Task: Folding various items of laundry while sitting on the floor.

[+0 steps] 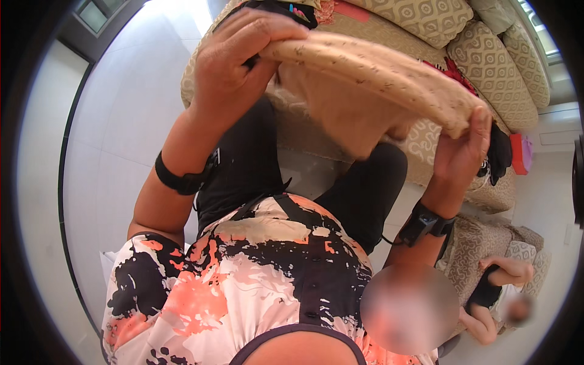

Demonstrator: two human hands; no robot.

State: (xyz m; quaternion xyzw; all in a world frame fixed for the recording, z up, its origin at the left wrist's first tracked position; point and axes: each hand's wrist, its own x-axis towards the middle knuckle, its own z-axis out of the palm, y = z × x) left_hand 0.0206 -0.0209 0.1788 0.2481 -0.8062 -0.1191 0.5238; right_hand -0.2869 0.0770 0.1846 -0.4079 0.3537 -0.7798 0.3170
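Note:
A tan cloth (365,77) with a small dark print along its folded upper band is stretched between my two hands, above my knees. My left hand (237,59) pinches its left end between thumb and fingers. At the cloth's right end, my right hand (463,141) grips the corner with the thumb on top. The lower part hangs loose and is somewhat blurred; what kind of cloth item it is, I cannot tell. Black straps with small devices circle both my wrists.
Ahead is a patterned sofa (433,141) with several cushions (410,18). Red cloth (451,75), black cloth (499,153) and a red and purple item (521,153) lie along it. Another person (495,292) is on a second sofa (479,242) at right. Pale tiled floor (123,118) extends left.

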